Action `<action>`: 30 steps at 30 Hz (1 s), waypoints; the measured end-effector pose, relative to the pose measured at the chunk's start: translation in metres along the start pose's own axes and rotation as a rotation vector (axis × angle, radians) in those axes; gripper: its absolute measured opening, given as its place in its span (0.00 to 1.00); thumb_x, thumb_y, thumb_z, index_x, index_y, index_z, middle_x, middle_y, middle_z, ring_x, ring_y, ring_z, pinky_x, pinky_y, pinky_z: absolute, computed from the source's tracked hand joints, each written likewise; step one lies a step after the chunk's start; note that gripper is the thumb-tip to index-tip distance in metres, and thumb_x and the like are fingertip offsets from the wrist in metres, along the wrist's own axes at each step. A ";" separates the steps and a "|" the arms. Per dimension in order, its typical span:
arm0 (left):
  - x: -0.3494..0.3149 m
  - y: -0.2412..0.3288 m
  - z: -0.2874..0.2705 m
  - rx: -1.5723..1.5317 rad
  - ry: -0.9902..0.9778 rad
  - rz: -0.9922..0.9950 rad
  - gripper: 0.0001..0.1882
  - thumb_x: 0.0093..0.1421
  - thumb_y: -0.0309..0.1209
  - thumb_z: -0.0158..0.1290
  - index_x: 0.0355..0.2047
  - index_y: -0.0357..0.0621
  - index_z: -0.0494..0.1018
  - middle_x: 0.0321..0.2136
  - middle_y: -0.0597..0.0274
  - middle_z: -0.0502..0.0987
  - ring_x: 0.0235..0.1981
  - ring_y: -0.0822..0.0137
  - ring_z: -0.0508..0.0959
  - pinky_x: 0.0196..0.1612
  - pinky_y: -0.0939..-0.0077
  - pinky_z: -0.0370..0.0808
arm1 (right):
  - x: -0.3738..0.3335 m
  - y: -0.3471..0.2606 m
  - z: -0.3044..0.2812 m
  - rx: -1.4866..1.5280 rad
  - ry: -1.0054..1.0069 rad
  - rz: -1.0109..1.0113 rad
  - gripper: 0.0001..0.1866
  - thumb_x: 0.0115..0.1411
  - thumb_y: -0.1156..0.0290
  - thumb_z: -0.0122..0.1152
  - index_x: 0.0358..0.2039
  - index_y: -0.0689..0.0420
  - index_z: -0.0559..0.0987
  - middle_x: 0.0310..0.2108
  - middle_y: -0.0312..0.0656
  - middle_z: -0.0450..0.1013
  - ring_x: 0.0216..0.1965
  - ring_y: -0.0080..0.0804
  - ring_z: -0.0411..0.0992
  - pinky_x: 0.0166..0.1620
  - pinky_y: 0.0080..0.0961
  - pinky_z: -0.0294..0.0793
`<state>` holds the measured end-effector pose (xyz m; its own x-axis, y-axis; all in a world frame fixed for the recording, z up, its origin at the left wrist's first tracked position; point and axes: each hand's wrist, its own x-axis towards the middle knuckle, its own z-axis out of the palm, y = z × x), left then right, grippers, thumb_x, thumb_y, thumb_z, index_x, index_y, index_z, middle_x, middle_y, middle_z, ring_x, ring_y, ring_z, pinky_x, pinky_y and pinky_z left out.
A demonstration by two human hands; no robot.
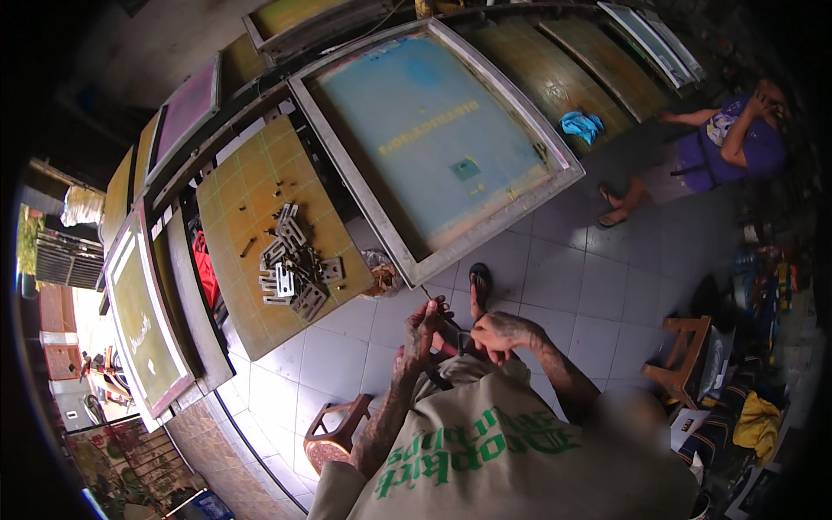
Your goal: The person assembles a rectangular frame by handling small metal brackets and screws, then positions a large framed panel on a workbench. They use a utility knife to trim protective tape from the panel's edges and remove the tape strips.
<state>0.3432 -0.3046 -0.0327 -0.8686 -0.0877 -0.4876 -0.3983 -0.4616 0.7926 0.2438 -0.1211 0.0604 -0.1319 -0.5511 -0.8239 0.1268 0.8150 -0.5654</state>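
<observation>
My left hand (422, 331) and my right hand (500, 333) are close together over my lap, just below the near corner of a large metal screen frame (407, 270) with blue mesh (433, 130). A thin dark tool (442, 310) runs between them, its tip pointing at that corner. My right hand is closed on its lower end. The fingers of my left hand curl around its shaft. My foot in a sandal (479, 282) rests on the tiled floor beside the frame.
A yellow-green board (238, 208) at the left carries a pile of metal brackets (290, 264). A clear bag (381, 273) lies by its edge. A brown plastic stool (334, 433) stands lower left, a wooden stool (685, 347) right. A person in purple (728, 139) sits upper right.
</observation>
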 end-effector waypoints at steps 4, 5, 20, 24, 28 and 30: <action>0.011 -0.008 0.015 -0.397 -0.006 -0.113 0.31 0.66 0.47 0.47 0.63 0.44 0.56 0.48 0.52 0.71 0.48 0.60 0.76 0.41 0.71 0.76 | 0.007 0.005 0.061 0.672 0.055 -0.109 0.15 0.65 0.61 0.47 0.37 0.62 0.73 0.21 0.43 0.74 0.16 0.31 0.72 0.20 0.27 0.74; 0.013 -0.009 0.017 -0.331 0.064 -0.090 0.28 0.66 0.43 0.46 0.61 0.43 0.59 0.44 0.54 0.71 0.45 0.60 0.77 0.40 0.71 0.76 | 0.002 -0.007 0.070 0.966 -0.035 -0.057 0.14 0.65 0.61 0.50 0.36 0.61 0.71 0.24 0.42 0.72 0.20 0.32 0.73 0.22 0.28 0.75; 0.037 0.006 0.000 -0.733 -0.102 -0.255 0.21 0.63 0.39 0.48 0.15 0.59 0.54 0.11 0.76 0.51 0.13 0.74 0.54 0.20 0.71 0.57 | 0.082 0.052 0.083 1.397 -0.655 -0.466 0.15 0.69 0.59 0.44 0.42 0.58 0.70 0.32 0.41 0.71 0.31 0.37 0.70 0.31 0.34 0.70; 0.029 0.027 0.023 -0.519 0.123 -0.306 0.21 0.63 0.43 0.50 0.14 0.56 0.59 0.11 0.74 0.54 0.12 0.74 0.53 0.18 0.72 0.57 | 0.094 0.050 0.092 1.139 -0.380 -0.358 0.14 0.68 0.59 0.47 0.43 0.58 0.69 0.33 0.41 0.74 0.32 0.34 0.72 0.34 0.30 0.72; 0.026 0.008 0.009 0.340 0.195 -0.144 0.15 0.60 0.30 0.50 0.47 0.39 0.66 0.24 0.64 0.71 0.24 0.69 0.72 0.28 0.73 0.72 | 0.103 0.050 0.096 0.890 -0.146 -0.311 0.14 0.67 0.60 0.50 0.43 0.59 0.70 0.33 0.42 0.75 0.32 0.33 0.74 0.36 0.28 0.73; 0.031 0.026 0.026 0.619 0.204 -0.211 0.21 0.58 0.27 0.50 0.53 0.37 0.69 0.29 0.61 0.74 0.27 0.67 0.75 0.31 0.72 0.75 | 0.098 0.051 0.091 0.808 -0.044 -0.367 0.14 0.67 0.61 0.50 0.43 0.59 0.70 0.33 0.42 0.75 0.32 0.33 0.74 0.36 0.28 0.73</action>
<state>0.2983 -0.2962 -0.0172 -0.7052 -0.2439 -0.6657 -0.7008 0.0972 0.7068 0.3273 -0.1496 -0.0528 -0.2651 -0.7728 -0.5766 0.7413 0.2191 -0.6344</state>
